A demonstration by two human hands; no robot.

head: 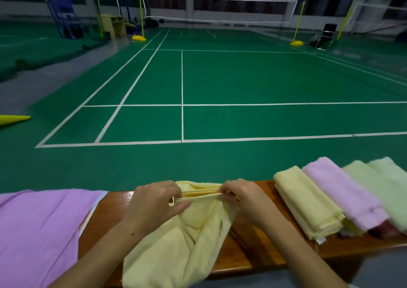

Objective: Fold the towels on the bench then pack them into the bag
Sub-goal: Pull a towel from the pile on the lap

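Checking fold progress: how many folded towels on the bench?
4, side by side at the bench's right end: yellow towel, pink towel, green towel, pale green towel partly cut off. More may lie beyond the frame.

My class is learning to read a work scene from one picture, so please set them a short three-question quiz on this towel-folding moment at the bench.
1. True or false: both hands grip the same yellow towel.
2. Which folded towel lies nearest the right hand? A) pink B) yellow C) pale green
3. Fill in: the towels lie on a wooden ____.

Key
1. True: the left hand and the right hand pinch its top edge between them.
2. B: the folded yellow towel comes first, then the pink towel, then the pale green towels.
3. bench.
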